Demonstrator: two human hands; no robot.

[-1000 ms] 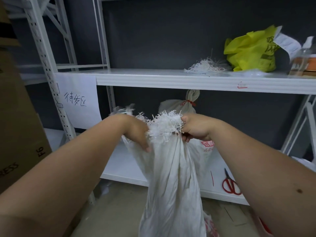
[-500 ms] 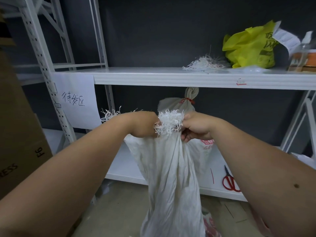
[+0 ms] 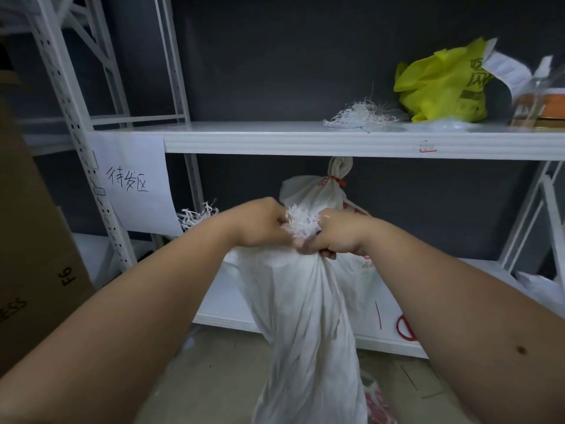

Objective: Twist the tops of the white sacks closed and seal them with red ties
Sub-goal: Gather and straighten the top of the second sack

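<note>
Hands closer together than a second ago; frayed mouth now bunched tight, so gathering looks done, twist and tie remain. Left hand (image 3: 263,223) and right hand (image 3: 334,232) both fisted on the neck of the sack (image 3: 305,316), centre frame. Cloth soft, creased, hanging long. Tied sack (image 3: 318,194) at 12 o'clock behind; red tie (image 3: 378,315) at 4 o'clock on shelf (image 3: 232,313).

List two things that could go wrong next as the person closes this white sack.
1. Both hands, left hand and right hand, grip the white sack by its frayed top; freeing one to fetch a tie may let the gather loosen.
2. No loose red tie is visible nearby, so sealing could stall.
</note>
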